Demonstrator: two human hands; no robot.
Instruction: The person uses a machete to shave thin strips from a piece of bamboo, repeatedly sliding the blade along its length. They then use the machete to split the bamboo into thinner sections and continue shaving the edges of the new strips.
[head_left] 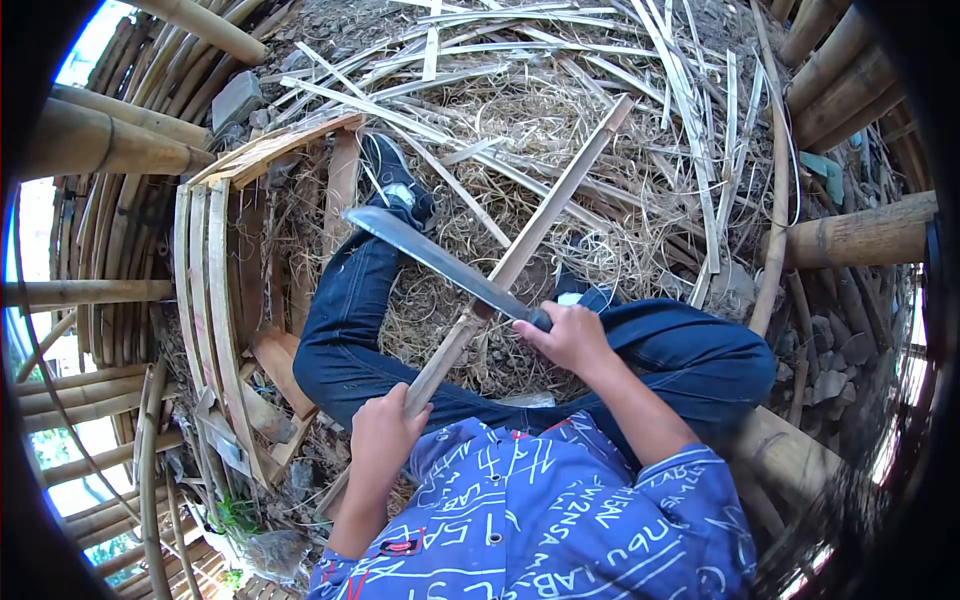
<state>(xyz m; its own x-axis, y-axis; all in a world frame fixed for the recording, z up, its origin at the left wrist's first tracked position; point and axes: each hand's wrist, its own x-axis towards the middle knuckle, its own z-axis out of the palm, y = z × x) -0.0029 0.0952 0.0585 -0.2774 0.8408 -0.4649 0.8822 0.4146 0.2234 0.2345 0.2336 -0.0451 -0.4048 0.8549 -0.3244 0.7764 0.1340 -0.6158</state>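
Observation:
My left hand [387,428] is closed around the near end of a split bamboo strip [555,205], which slants away from me up to the right. My right hand [570,338] grips the dark handle of a machete [430,258]. Its long blade points up and to the left, crossing over the bamboo near a node at the middle. The blade overlaps the strip there in this view. My legs in dark jeans are bent on either side, with a dark shoe [395,180] beyond the blade's tip.
Bamboo shavings [480,140] and long pale strips [690,130] litter the ground ahead. A wooden frame of slats [215,270] stands at my left. Thick bamboo poles [860,232] rise on both sides, and a grey block [237,98] lies at the upper left.

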